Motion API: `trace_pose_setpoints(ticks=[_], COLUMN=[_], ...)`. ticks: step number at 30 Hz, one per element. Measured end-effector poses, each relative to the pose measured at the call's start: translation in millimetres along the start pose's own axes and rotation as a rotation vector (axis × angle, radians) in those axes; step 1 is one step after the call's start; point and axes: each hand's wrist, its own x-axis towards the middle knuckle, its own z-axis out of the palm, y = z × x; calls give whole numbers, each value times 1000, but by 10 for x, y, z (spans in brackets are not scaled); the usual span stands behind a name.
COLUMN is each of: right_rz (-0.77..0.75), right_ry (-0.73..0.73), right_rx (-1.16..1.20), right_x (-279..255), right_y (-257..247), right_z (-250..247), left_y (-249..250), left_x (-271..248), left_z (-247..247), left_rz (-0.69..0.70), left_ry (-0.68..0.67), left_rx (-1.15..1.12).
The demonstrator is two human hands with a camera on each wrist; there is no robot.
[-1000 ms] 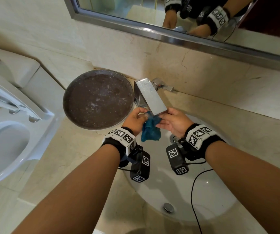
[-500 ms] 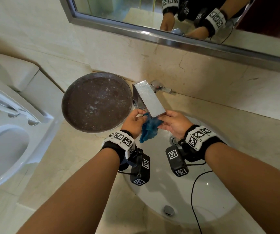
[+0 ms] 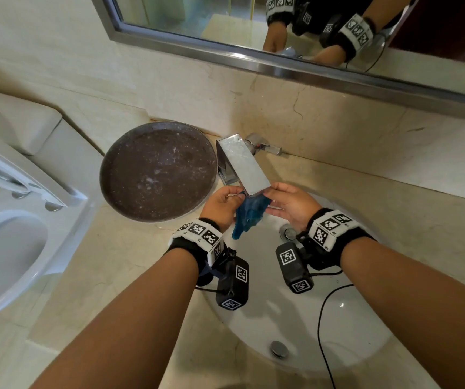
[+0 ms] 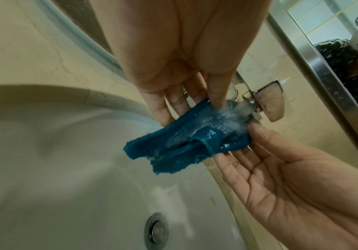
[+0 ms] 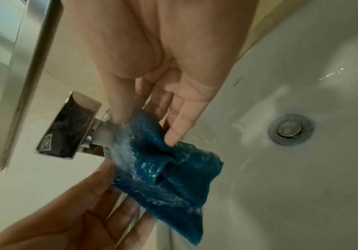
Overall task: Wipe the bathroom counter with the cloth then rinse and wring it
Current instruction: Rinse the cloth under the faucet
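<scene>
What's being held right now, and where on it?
The cloth, under the running tap: left hand and right hand pinch its opposite upper edges.

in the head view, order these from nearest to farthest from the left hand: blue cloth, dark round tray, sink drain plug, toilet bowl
1. blue cloth: held in the left hand, under the faucet spout.
2. dark round tray: on the counter, just behind and left of the hand.
3. sink drain plug: in the basin, past the right hand's side.
4. toilet bowl: far left, off the counter.

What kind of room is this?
A bathroom: a white toilet stands beside a marble counter with a sunken white sink, a chrome faucet and a wall mirror.
</scene>
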Motion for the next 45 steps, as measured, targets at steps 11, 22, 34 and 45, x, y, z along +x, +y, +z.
trace_pose_setpoints(ticks=[11,22,34,45], right_rz=[21,46,40,-15], right_ry=[-9,-41,-24,67], right_rx=[188,251,199,16], right_x=[16,20,4,-10], right_y=[40,27,23,19], right_z=[17,81,94,56], left_y=[-64,-11,-8,32], left_x=[37,27,17,-12], left_z=[37,-28,-14,-29], left_rz=[-9,15,20,9], left_ry=[-35,0,20,6], left_rx=[-14,14,6,57])
